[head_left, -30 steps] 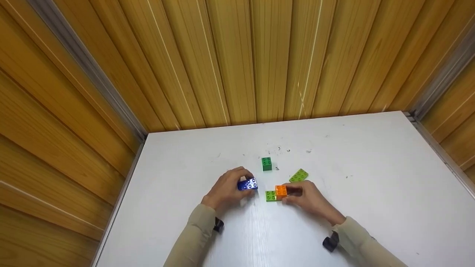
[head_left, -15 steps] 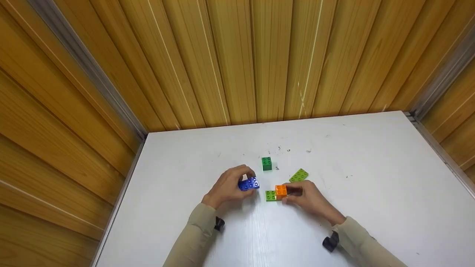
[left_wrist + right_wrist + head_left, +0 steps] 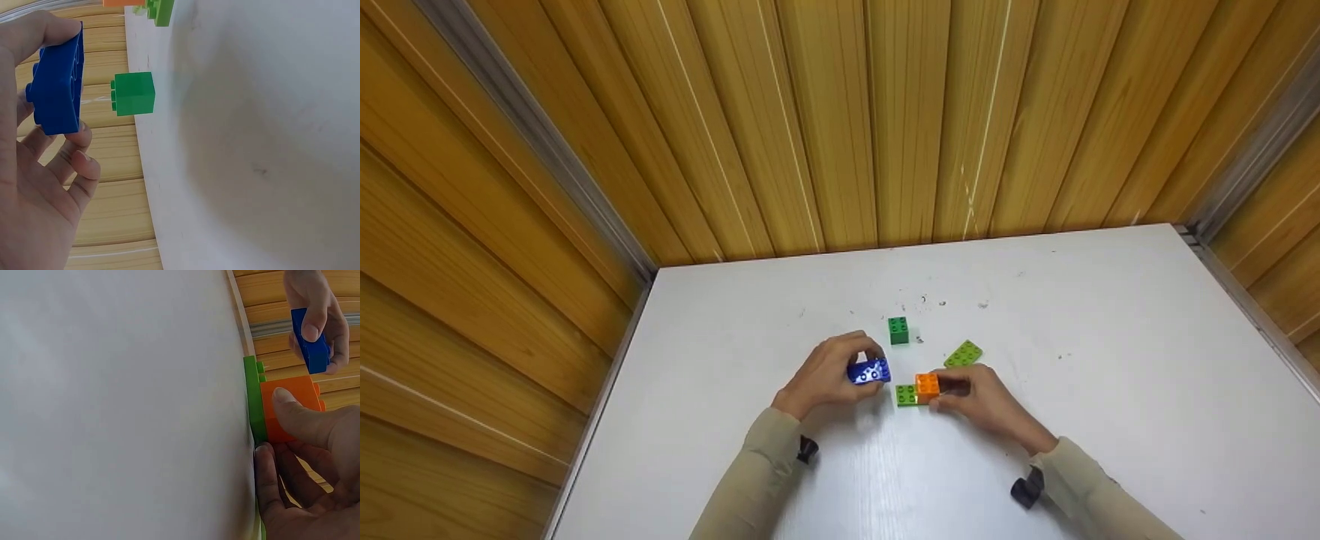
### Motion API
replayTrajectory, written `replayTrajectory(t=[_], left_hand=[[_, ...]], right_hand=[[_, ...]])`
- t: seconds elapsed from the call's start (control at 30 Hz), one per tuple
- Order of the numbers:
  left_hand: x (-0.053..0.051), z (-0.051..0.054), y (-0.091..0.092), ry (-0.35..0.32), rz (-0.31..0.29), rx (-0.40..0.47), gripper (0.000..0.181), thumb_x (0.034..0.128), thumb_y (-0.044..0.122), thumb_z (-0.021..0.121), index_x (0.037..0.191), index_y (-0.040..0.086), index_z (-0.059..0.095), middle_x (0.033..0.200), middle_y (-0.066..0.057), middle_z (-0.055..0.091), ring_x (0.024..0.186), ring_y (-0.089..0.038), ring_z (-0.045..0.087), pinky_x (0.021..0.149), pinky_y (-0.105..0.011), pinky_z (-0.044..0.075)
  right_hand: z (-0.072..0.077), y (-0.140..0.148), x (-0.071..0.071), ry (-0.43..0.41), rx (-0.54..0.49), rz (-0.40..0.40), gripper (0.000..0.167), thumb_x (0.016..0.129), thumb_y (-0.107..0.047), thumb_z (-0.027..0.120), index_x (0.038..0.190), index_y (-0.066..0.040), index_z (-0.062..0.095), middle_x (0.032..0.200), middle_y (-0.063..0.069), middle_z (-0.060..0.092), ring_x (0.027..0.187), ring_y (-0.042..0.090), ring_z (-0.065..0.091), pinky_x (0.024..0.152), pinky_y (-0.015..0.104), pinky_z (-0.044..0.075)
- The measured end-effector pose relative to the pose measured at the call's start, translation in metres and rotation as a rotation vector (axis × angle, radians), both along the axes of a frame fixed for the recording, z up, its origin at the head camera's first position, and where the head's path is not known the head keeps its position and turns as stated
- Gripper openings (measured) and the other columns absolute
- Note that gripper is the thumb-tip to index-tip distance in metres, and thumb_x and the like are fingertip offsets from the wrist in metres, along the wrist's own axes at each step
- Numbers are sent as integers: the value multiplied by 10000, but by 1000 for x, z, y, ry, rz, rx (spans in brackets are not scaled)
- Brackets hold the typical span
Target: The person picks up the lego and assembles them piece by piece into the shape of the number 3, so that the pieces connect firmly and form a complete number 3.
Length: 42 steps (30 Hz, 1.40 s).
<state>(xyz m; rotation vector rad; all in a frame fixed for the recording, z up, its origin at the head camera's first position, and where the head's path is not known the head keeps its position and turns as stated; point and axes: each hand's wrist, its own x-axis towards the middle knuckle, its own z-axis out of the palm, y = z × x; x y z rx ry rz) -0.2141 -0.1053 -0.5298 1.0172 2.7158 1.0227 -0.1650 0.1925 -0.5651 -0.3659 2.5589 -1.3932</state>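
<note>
A blue brick [image 3: 869, 370] is pinched between thumb and fingers of my left hand [image 3: 834, 375], held above the table; the left wrist view shows the blue brick [image 3: 55, 84] tilted, its hollow underside partly visible. My right hand [image 3: 986, 397] grips an orange brick [image 3: 928, 385] that sits on one end of a flat light-green plate [image 3: 907, 395]. In the right wrist view the thumb lies on the orange brick [image 3: 292, 402], and the green plate [image 3: 254, 399] is flat on the table. The blue brick is left of the plate, apart from it.
A dark green brick [image 3: 898, 331] stands behind the hands. A second light-green plate [image 3: 964, 354] lies just behind my right hand. The white table [image 3: 720, 337] meets wood-patterned walls at its back and left.
My left hand has moved slightly right and away from me, nearer the plate, turning the blue brick a little. The right hand, orange brick and plate have kept their places.
</note>
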Motion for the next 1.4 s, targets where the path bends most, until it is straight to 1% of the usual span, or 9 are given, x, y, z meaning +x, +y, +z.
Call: replayTrajectory(t=[0.2,0.47,0.6,0.73,0.9,1.0,1.07,1.3,1.4], left_hand=[[0,3,5,8,-17,0,329,872,350,835,1173,266,732,1084,92,698,1000,-102,630,942,-317,561],[1,6,13,46,-39,-31,353,869,381,822,1184,249,735,1086,86,696,988,-95,627,929,-294,563],[1,7,18,57,-54,-36,353,871,374,810,1187,236,736,1083,67,694,977,-112,627,924,-292,567],[0,8,22,43,-53,-48,358,885,396,795,1204,247,730,1109,63,689,1007,-117,625,959,-295,570],[1,9,27,24,-64,-41,358,902,379,799,1225,245,725,1179,57,712,1054,-123,638,988,-310,576],[1,11,30,27,-77,-38,359,907,363,804,1236,243,723,1223,52,720,1078,-124,646,993,-317,577],[1,12,31,36,-84,-41,359,910,358,804,1240,241,723,1232,45,722,1082,-126,650,990,-318,579],[2,13,35,68,-94,-43,350,926,363,803,1243,236,726,1218,37,725,1070,-129,655,961,-297,582],[3,12,38,73,-97,-43,364,934,392,798,1256,237,725,1234,32,723,1085,-136,664,956,-289,585]], right_hand=[[0,1,0,9,-1,5,485,883,-231,879,1320,-64,748,1234,115,782,1095,237,708,1010,496,578],[-1,0,0,48,5,34,446,897,-243,867,1299,-78,766,1179,71,799,1064,218,715,982,401,586],[-1,0,0,43,3,28,460,901,-246,866,1311,-67,757,1194,84,796,1071,228,717,997,466,591],[-1,1,1,22,-9,25,451,899,-251,863,1311,-98,760,1195,58,795,1094,235,703,1057,549,545],[0,1,0,42,-11,35,429,896,-244,867,1295,-116,775,1189,49,801,1105,252,708,1069,577,530],[-1,1,-1,60,-4,41,430,895,-234,867,1296,-109,773,1197,59,800,1111,265,711,1069,590,529],[-1,1,-2,57,-3,40,432,894,-223,868,1299,-105,770,1200,63,800,1114,268,714,1073,593,527],[-1,1,-1,48,0,40,461,895,-223,871,1319,-86,755,1212,82,799,1113,267,726,1052,579,549],[-2,1,-1,57,-6,53,449,903,-221,865,1318,-86,758,1200,77,802,1097,258,735,1022,510,583]])
